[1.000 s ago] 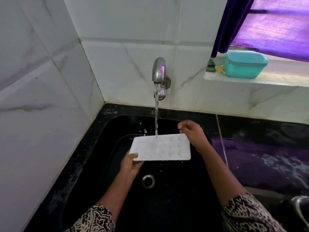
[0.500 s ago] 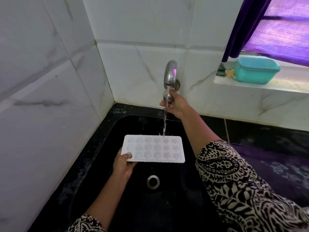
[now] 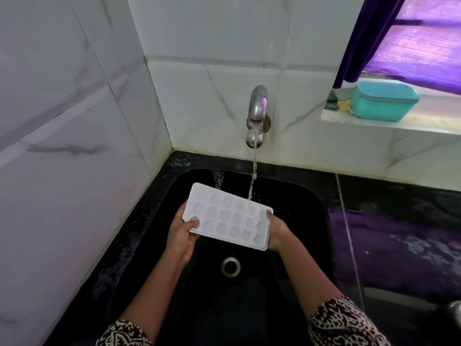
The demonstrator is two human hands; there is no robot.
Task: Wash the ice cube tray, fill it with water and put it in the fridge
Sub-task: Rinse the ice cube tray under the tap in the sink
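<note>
A white ice cube tray (image 3: 227, 217) with several small moulds is held over the black sink (image 3: 309, 196), cavities up and tilted slightly. My left hand (image 3: 180, 233) grips its near-left corner, thumb on top. My right hand (image 3: 277, 232) grips its right short edge. A steel wall tap (image 3: 258, 106) runs, and its stream of water (image 3: 253, 178) lands on the tray's far right part.
The sink's round drain (image 3: 230, 266) lies below the tray. White marble-look tiles close in on the left and back. A teal lidded box (image 3: 384, 101) stands on the window sill at the right, under a purple curtain (image 3: 361, 38). Black counter (image 3: 399, 245) stretches right.
My right hand has left the tap knob and come down onto the tray's right edge. The tray has turned and tilted, and now sits lower and nearer to me.
</note>
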